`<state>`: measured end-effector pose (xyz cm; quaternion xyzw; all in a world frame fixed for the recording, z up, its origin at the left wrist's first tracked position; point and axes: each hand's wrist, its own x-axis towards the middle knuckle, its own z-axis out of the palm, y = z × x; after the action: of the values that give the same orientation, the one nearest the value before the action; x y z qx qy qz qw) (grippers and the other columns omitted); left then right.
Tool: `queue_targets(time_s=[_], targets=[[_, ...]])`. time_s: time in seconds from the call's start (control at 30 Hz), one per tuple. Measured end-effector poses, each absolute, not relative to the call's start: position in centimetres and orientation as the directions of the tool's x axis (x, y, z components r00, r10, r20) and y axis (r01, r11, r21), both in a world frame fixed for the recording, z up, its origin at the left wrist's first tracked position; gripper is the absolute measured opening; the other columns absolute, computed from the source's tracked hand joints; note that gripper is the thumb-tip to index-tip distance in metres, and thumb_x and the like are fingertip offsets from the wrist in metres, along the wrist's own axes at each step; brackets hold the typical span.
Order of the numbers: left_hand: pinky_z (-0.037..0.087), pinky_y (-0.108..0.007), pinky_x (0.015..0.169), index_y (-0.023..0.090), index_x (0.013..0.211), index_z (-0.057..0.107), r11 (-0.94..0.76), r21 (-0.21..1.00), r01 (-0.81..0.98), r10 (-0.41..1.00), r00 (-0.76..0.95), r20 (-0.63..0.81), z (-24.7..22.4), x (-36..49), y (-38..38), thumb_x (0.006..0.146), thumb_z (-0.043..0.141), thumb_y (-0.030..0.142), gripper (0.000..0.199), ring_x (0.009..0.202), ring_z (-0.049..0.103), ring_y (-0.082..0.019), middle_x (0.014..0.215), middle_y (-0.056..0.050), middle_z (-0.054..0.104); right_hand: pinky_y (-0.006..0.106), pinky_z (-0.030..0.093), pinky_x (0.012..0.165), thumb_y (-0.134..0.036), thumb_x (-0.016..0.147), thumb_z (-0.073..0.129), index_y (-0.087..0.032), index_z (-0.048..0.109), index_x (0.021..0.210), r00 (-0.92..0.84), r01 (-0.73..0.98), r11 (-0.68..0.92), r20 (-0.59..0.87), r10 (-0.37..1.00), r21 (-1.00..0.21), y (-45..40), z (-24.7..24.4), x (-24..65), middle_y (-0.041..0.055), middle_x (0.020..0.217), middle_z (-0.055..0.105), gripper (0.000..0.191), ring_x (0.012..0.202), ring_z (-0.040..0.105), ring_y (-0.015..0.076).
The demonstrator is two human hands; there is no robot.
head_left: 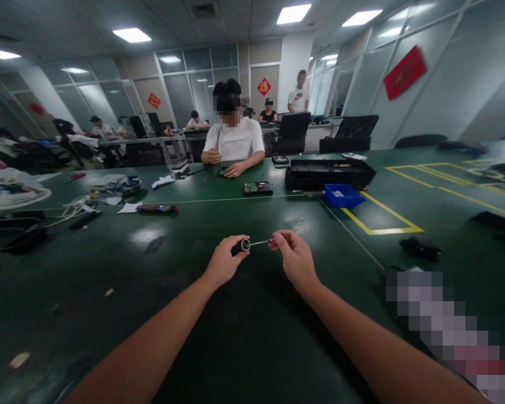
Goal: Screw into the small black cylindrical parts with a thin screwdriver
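My left hand [226,259] is closed around a short black cylinder [240,246] with a pale ring at its open end. That end faces right and toward me. In the pinch of my right hand [293,255] is a thin screwdriver [259,243], its metal shaft pointing left. A bit of red shows at the fingertips; the rest of the handle is hidden. The shaft's tip meets the ringed end of the cylinder, but I cannot tell how deep it goes. Both hands are above the green table [252,342].
Beyond my hands lie a hard drive [257,188], a blue bin [343,195] and a long black case [330,174]. A dark pen-like tool [156,209] and white cables [73,207] lie to the left. Across the table, a seated person [234,137] handles a small part.
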<state>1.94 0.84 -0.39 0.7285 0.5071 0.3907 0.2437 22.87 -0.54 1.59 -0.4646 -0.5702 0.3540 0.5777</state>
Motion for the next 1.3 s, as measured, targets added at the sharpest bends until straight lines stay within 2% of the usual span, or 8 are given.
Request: queue_targets(time_s=[0.37, 0.57, 0.73, 0.93, 1.03, 1.13, 1.2, 1.3], targets=[[0.041, -0.042, 0.110, 0.026, 0.125, 0.068, -0.397, 0.727, 0.560, 0.915, 0.185, 0.358, -0.6, 2.0, 1.0, 0.086, 0.071, 0.014, 0.041, 0.121, 0.059, -0.023, 0.128, -0.005, 0.067, 0.035, 0.053, 0.074, -0.054, 0.091, 0.061, -0.019, 0.069, 0.095, 0.082, 0.235, 0.326, 0.353, 0.932, -0.915, -0.7, 2.1, 22.8, 0.0068, 0.084, 0.076, 0.036, 0.077, 0.071, 0.0211], [0.041, -0.044, 0.110, 0.027, 0.127, 0.067, -0.436, 0.659, 0.614, 0.896, 0.227, 0.381, -0.5, 2.0, 0.9, 0.087, 0.073, 0.019, 0.041, 0.122, 0.058, -0.024, 0.128, -0.003, 0.068, 0.030, 0.038, 0.056, -0.064, 0.090, 0.059, -0.023, 0.054, 0.056, 0.134, 0.562, 0.269, 0.406, 0.904, -0.783, -1.3, 2.9, 22.9, -0.0006, 0.050, 0.059, 0.053, 0.049, 0.054, 0.0151], [0.040, -0.047, 0.110, 0.027, 0.129, 0.067, -0.441, 0.621, 0.648, 0.891, 0.237, 0.387, -0.5, 2.0, 0.8, 0.088, 0.072, 0.021, 0.041, 0.124, 0.056, -0.025, 0.129, -0.003, 0.068, 0.030, 0.034, 0.056, -0.063, 0.092, 0.056, -0.023, 0.053, 0.053, 0.114, 0.651, 0.272, 0.446, 0.888, -0.708, -1.1, 2.7, 23.1, -0.0011, 0.047, 0.055, 0.056, 0.048, 0.050, 0.0147], [0.041, -0.047, 0.108, 0.026, 0.128, 0.067, -0.456, 0.590, 0.666, 0.883, 0.258, 0.391, 0.1, 2.1, 0.4, 0.089, 0.072, 0.022, 0.039, 0.120, 0.059, -0.025, 0.127, -0.003, 0.069, 0.030, 0.038, 0.056, -0.060, 0.092, 0.058, -0.022, 0.063, 0.070, 0.076, 0.582, 0.309, 0.428, 0.900, -0.752, -1.2, 2.9, 23.1, 0.0004, 0.058, 0.063, 0.044, 0.053, 0.056, 0.0167], [0.041, -0.046, 0.107, 0.027, 0.128, 0.067, -0.466, 0.575, 0.673, 0.877, 0.266, 0.400, 0.0, 2.0, 0.5, 0.088, 0.072, 0.022, 0.040, 0.120, 0.059, -0.025, 0.127, -0.003, 0.069, 0.031, 0.042, 0.059, -0.050, 0.095, 0.056, -0.021, 0.067, 0.087, 0.022, 0.516, 0.361, 0.434, 0.901, -0.777, -1.1, 2.6, 23.2, 0.0023, 0.070, 0.069, 0.031, 0.061, 0.062, 0.0185], [0.042, -0.046, 0.105, 0.027, 0.128, 0.067, -0.466, 0.567, 0.679, 0.876, 0.267, 0.400, -0.1, 2.0, 0.7, 0.088, 0.073, 0.023, 0.041, 0.119, 0.060, -0.025, 0.126, -0.004, 0.070, 0.031, 0.047, 0.066, -0.040, 0.095, 0.055, -0.021, 0.066, 0.091, -0.023, 0.439, 0.396, 0.430, 0.902, -0.807, -0.9, 2.3, 23.2, 0.0035, 0.080, 0.071, 0.022, 0.071, 0.066, 0.0194], [0.043, -0.046, 0.104, 0.027, 0.128, 0.067, -0.472, 0.554, 0.685, 0.873, 0.274, 0.404, -0.1, 1.9, 0.7, 0.088, 0.073, 0.024, 0.041, 0.117, 0.061, -0.026, 0.125, -0.004, 0.070, 0.031, 0.048, 0.067, -0.040, 0.096, 0.054, -0.022, 0.065, 0.089, -0.044, 0.397, 0.389, 0.407, 0.913, -0.831, -0.9, 2.4, 23.2, 0.0027, 0.079, 0.070, 0.023, 0.072, 0.066, 0.0189], [0.042, -0.046, 0.104, 0.027, 0.127, 0.067, -0.494, 0.534, 0.687, 0.861, 0.302, 0.408, -0.1, 2.0, 0.6, 0.088, 0.073, 0.024, 0.040, 0.117, 0.061, -0.026, 0.125, -0.005, 0.070, 0.030, 0.044, 0.060, -0.047, 0.100, 0.045, -0.022, 0.066, 0.086, -0.039, 0.418, 0.357, 0.376, 0.926, -0.835, -1.2, 2.6, 23.0, -0.0009, 0.061, 0.061, 0.036, 0.057, 0.059, 0.0170]])
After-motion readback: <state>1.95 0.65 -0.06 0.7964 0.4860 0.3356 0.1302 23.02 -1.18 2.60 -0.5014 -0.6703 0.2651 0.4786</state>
